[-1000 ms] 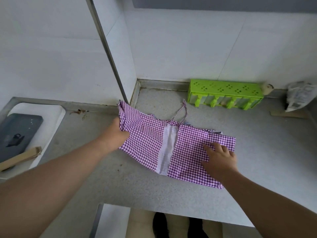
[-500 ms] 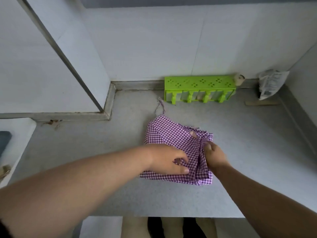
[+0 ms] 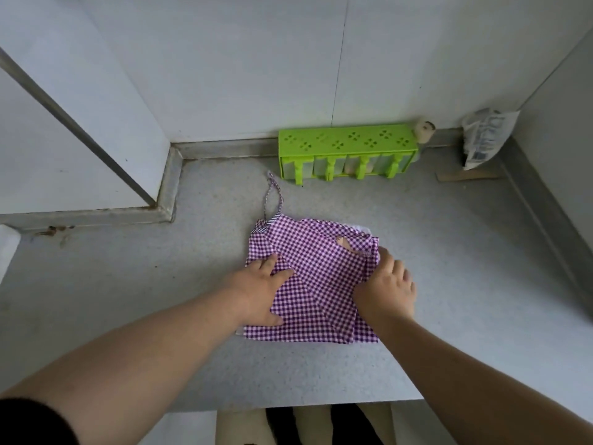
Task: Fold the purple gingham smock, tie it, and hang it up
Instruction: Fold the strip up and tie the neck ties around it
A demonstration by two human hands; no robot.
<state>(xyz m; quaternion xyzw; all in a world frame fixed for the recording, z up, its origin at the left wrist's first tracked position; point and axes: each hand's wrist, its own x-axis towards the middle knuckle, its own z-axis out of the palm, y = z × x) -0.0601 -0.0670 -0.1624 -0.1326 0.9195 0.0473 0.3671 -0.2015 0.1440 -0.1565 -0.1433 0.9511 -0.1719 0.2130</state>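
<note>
Folding step: left hand [image 3: 260,292] presses flat on purple gingham smock [image 3: 316,282]; right hand [image 3: 386,289] pinches its edge. Next: flatten, then find ties.

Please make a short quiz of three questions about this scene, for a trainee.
1. True or false: the smock lies on the counter.
2. Which hand presses flat on the smock: left or right?
3. What colour is the rack at the wall?

Key:
1. True.
2. Left; the right hand holds folds at the right edge.
3. Green.
</note>
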